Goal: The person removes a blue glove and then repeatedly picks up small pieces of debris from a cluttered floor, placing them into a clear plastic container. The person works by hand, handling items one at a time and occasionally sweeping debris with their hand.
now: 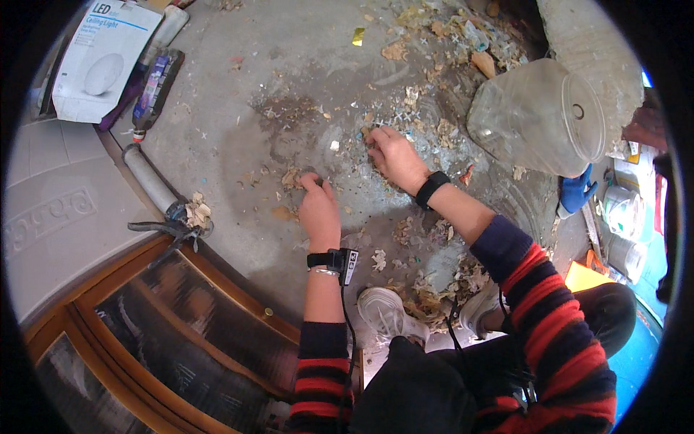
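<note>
My left hand (319, 214) is low over the dirty concrete floor (244, 130), its fingertips beside a tan scrap (290, 178). Further forward and right, my right hand (400, 160) reaches down with bent fingers to loose debris (366, 133). Whether either hand pinches something small cannot be made out. White plastic cross-shaped tile spacers (406, 115) lie scattered just beyond my right fingers. A small white chip (334, 145) sits between the hands. Paper-like flakes and grit surround both.
A large clear plastic jar (520, 114) lies tipped at right, near a blue glove (577, 192). At left are a white carton (105, 59), a sealant tube (154, 89) and a caulking gun (154, 182). A wood-framed glass panel (190, 309) borders the lower left. More rubbish (461, 38) lies ahead.
</note>
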Demonstrator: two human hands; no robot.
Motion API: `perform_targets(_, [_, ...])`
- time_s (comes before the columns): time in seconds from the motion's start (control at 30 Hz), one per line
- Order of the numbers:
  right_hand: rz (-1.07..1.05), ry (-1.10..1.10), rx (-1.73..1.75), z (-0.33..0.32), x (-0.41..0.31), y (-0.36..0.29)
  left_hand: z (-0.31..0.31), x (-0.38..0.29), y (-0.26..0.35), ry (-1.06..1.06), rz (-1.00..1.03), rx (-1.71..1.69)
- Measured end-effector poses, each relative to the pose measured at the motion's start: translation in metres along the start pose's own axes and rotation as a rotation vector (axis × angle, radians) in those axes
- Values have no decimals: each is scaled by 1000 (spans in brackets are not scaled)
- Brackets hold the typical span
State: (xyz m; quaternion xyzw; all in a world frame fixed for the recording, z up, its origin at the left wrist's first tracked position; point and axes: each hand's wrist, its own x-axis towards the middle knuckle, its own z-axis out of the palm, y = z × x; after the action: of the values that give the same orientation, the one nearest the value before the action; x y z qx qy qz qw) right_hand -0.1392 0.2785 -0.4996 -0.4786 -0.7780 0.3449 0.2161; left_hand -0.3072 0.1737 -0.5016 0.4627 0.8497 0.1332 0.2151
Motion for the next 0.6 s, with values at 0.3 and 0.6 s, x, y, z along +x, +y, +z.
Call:
perform_targets(0.3, [-25, 33, -61, 11, -1, 1, 4, -14, 10, 13, -1, 27])
perform_targets(0.6, [17, 35, -136, 16, -2, 2, 11, -8, 3, 46, 42, -66])
